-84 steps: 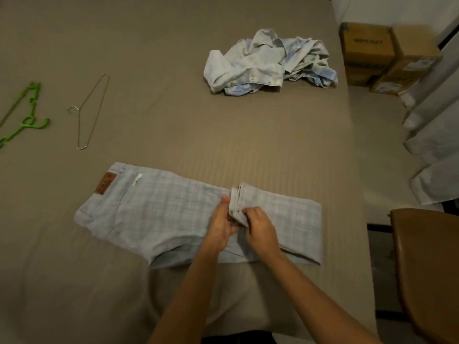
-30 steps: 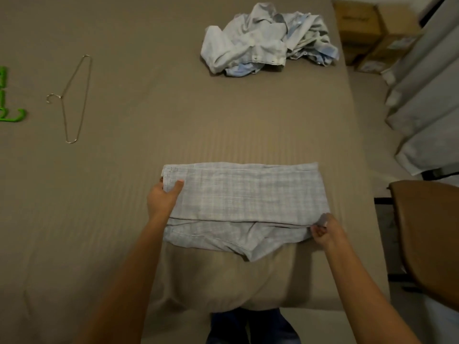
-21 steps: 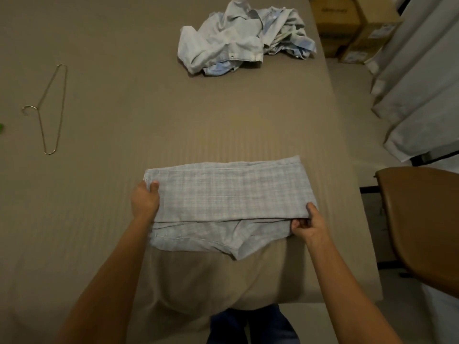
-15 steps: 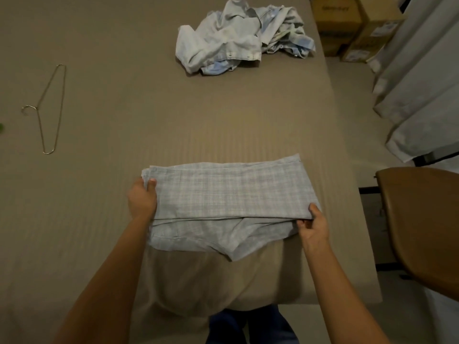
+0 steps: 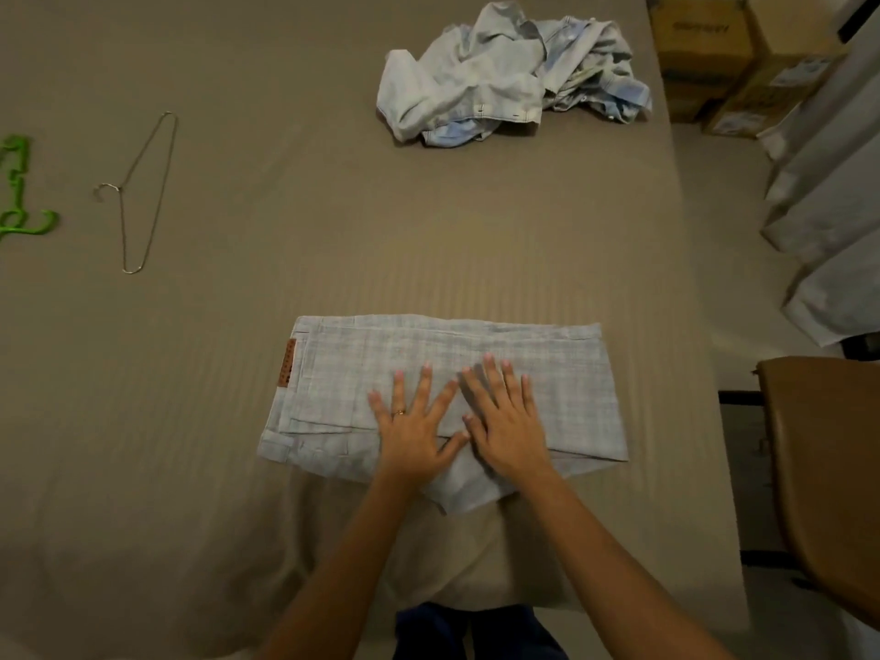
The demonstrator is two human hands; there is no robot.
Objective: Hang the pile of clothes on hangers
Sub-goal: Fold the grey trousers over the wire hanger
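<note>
Two palms on folded pants (image 5: pixel 562 373)
Left hand (image 5: pixel 414 435) and right hand (image 5: pixel 507 423) are pressing its middle, fingers (image 5: pixel 493 381) spread, gripping nothing.

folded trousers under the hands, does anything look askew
Yes. The folded trousers are uneven: a flap of the lower layer pokes out past the near edge, by the wrists of the left hand and right hand, which press flat on top. The far edge looks straight.

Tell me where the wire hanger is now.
Head view: the wire hanger lies flat on the tan surface at far left, just right of the green hanger, well left of and beyond the folded plaid trousers.
</note>
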